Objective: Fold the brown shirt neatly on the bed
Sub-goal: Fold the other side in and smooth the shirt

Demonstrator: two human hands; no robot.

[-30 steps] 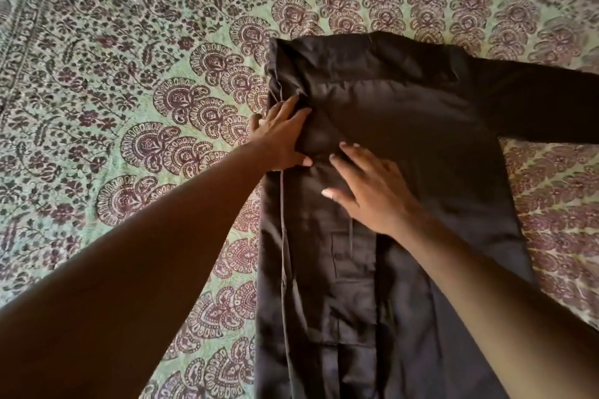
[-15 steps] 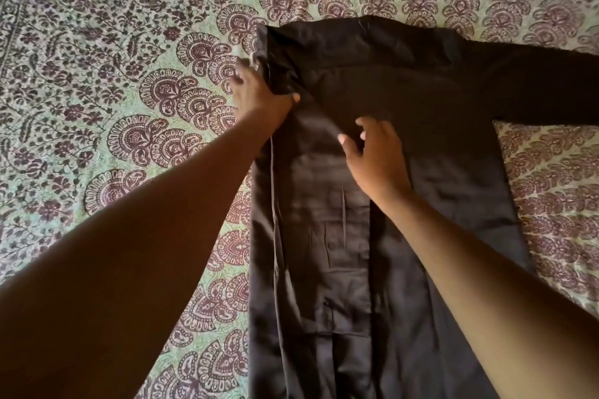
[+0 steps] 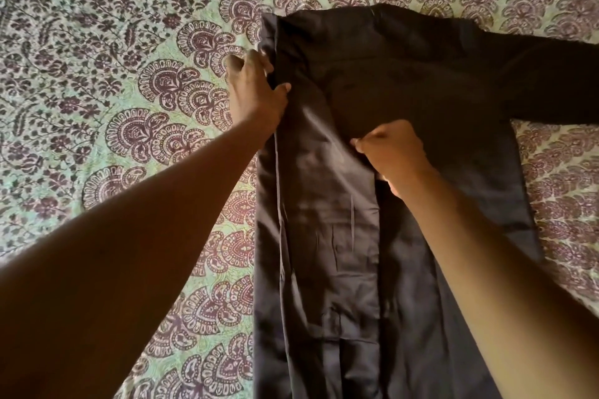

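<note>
Head view | left hand point(image 3: 256, 92) moved up shirt point(image 3: 340, 236) edge, fingers spread | right hand point(image 3: 393, 152) now pinching fold

We see the shirt point(image 3: 405, 204) lying flat on the bedspread point(image 3: 113, 74), its collar end far from us and its hem near us. Its left side is folded in over the middle. One sleeve point(image 3: 551, 81) stretches off to the right. The left hand point(image 3: 256, 91) rests on the shirt's left edge; the right hand point(image 3: 393, 152) sits at the centre.
</note>
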